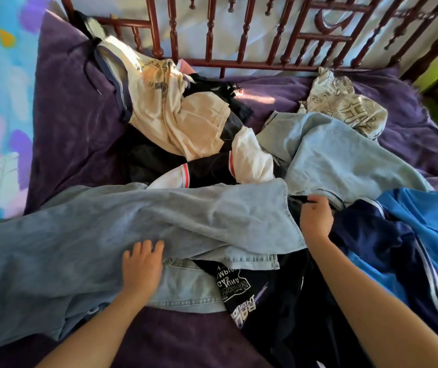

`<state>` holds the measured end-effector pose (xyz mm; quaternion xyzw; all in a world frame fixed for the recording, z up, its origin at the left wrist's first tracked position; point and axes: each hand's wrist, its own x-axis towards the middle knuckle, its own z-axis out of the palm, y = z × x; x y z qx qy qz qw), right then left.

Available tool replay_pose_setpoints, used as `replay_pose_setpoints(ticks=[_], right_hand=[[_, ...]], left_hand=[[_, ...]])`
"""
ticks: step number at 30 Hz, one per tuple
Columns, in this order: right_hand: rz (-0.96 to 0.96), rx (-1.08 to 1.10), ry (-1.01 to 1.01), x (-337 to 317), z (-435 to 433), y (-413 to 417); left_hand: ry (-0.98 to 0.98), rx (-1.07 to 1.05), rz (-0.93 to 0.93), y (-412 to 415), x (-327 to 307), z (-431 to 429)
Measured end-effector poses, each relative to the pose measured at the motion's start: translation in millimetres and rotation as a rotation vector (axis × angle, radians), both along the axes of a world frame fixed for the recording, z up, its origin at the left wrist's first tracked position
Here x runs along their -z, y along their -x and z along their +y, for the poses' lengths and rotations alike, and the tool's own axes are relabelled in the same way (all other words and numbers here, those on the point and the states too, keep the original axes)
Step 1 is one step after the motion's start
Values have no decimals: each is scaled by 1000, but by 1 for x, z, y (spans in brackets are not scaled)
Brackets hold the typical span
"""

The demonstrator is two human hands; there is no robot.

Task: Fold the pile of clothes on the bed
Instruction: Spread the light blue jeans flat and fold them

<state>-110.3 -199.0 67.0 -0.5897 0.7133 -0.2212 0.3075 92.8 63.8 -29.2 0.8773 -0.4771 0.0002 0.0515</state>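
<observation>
While the left hand [142, 264] lies flat on the jeans [159, 216], fingers close together | right hand [316, 219] just beside the jeans' edge, fingers pinching dark cloth [298, 201] (which garment, unclear)

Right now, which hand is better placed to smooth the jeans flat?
Left. The left hand lies flat on the jeans; the right hand, past their edge, pinches dark cloth.
</observation>
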Motion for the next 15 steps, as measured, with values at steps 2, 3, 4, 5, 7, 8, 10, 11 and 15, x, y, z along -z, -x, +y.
replay_pose_setpoints(ticks=[2, 3, 4, 5, 7, 8, 10, 11, 15], right_hand=[[90, -76, -102, 16, 28, 11], [124, -99, -165, 24, 41, 16], [150, -118, -227, 33, 53, 21], [182, -136, -291, 41, 64, 24], [229, -181, -387, 55, 80, 30], [213, -187, -429, 60, 84, 30], [58, -102, -480, 73, 87, 29], [-51, -21, -469, 76, 88, 27], [-243, 183, -302, 69, 79, 30]], left_hand=[[28, 14, 0, 2, -1, -3], [40, 34, -3, 5, -1, -5], [59, 63, -14, 9, 0, -7], [85, 100, -23, 13, 0, -8], [141, 191, -29, 25, 0, -13], [166, 231, -26, 32, -1, -16], [200, 283, -14, 44, -4, -22], [203, 303, -10, 48, -6, -26], [201, 325, -31, 60, -12, -37]])
